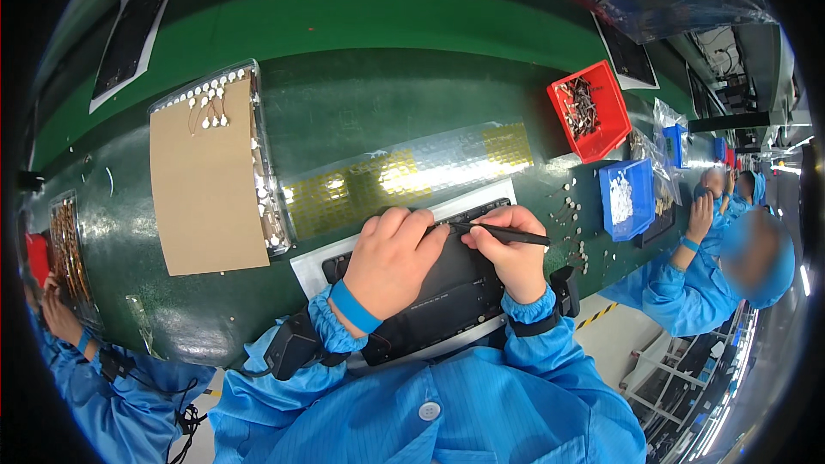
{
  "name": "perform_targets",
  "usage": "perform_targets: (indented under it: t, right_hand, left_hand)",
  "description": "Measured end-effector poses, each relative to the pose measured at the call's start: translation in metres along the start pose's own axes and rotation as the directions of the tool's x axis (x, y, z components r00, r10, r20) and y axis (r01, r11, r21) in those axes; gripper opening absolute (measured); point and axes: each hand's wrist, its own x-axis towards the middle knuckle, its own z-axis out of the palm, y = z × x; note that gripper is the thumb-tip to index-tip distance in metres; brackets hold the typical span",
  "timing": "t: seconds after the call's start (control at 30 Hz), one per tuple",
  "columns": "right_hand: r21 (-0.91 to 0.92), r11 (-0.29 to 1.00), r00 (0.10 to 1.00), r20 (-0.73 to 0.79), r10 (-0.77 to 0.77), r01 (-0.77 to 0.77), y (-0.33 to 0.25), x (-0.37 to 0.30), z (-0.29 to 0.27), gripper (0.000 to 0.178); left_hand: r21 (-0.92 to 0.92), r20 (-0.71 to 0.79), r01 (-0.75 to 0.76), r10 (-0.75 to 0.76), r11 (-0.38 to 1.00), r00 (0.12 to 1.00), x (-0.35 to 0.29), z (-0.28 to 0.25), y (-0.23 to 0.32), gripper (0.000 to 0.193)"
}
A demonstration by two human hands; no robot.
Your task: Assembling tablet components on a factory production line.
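Observation:
A flat black tablet-like housing [443, 305] lies on a white sheet [311, 271] directly in front of me. Closed around black tweezers [520, 236] is my right hand [516, 266]; their thin tips point left at the housing's far edge. My left hand [391, 262] rests over the housing's upper left part, fingers bent and drawn together, with index finger and thumb beside the tips. Whatever those fingers pinch or press is too small to make out. Beyond the housing lies a clear strip with yellow labels [391, 176].
Brown cardboard [210, 189] covers part of a clear tray of round white wired parts [273, 215]. On the right stand a red bin [614, 116] of small metal pieces and a blue bin [640, 228] of white pieces. Small round wired parts [567, 206] lie scattered. Co-workers sit on both sides.

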Motion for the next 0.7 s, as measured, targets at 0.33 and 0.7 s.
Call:
perform_targets:
  t: [0.33,0.7]
  right_hand:
    - [-0.003,0.997,0.997,0.016,-0.076,0.076,0.003,-0.001,0.001,0.014]
    - [-0.035,0.997,0.997,0.032,-0.072,0.073,0.007,-0.001,0.0,0.012]
  left_hand:
    - [0.016,-0.069,0.002,-0.001,1.0,0.998,0.001,-0.001,0.0,0.033]
    - [0.241,-0.093,0.216,-0.199,0.946,0.976,-0.007,-0.007,0.004,0.027]
